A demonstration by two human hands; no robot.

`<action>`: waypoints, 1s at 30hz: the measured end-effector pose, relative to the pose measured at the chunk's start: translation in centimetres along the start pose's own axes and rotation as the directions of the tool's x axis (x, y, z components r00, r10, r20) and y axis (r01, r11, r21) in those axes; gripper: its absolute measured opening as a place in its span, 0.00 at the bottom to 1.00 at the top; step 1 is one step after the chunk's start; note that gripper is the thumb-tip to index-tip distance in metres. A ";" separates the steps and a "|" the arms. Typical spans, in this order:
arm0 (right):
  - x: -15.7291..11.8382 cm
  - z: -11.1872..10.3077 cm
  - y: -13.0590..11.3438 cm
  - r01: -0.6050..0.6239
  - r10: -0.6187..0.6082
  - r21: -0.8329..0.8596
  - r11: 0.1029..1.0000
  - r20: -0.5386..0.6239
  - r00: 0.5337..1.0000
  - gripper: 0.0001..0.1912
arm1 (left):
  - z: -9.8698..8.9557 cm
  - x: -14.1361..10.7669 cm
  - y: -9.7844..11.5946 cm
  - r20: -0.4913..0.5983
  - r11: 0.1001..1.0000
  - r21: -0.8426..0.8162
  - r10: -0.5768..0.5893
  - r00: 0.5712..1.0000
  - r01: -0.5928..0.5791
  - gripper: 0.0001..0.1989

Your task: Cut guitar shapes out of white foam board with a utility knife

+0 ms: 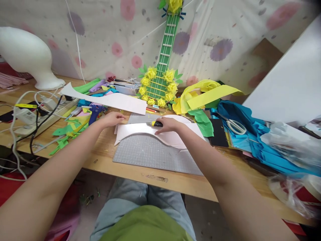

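My right hand [167,126] grips a yellow and black utility knife [156,124] over a white foam board [135,129] with a wavy front edge. The board lies on a grey gridded cutting mat [150,155]. My left hand [113,119] is just beyond the board's left end, fingers loosely stretched out, holding nothing I can see. Behind it lies a second white curved foam piece [120,101], its long tail pointing left. Whether my left fingertips touch either piece is unclear.
A green guitar-shaped model with yellow paper flowers [158,85] leans at the back. A blue glue gun [95,113], cables and a power strip [47,117] crowd the left. White-handled scissors [235,126] and blue paper [265,147] lie right. A white mannequin head [27,53] stands far left.
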State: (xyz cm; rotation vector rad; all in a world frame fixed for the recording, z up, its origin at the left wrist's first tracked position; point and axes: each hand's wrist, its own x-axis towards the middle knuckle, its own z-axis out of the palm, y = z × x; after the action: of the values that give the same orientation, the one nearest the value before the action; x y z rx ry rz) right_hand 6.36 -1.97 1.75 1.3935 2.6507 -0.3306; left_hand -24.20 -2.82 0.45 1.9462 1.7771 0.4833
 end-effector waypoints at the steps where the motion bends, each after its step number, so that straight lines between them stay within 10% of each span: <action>1: 0.0 0.0 -0.3 -0.004 0.004 0.003 1.000 0.003 1.000 0.35 | -0.2 -0.1 -0.3 0.002 0.998 -0.007 -0.058 0.998 0.058 0.13; 14: 0.4 0.2 -1.8 -0.088 0.088 0.012 0.996 0.026 0.996 0.36 | -0.8 -0.3 -0.8 0.165 0.945 -0.085 -0.300 0.940 0.317 0.17; 30: 0.6 1.7 -1.0 -0.106 0.107 0.084 0.991 0.002 0.994 0.37 | -1.1 -0.6 1.9 0.278 0.899 0.439 -0.128 0.952 -0.007 0.16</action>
State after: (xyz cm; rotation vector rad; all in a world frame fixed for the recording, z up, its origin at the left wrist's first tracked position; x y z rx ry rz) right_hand 5.24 -2.43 0.05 1.5539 2.5791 -0.4328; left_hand -23.29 -3.38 2.38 2.1013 1.8448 -0.2545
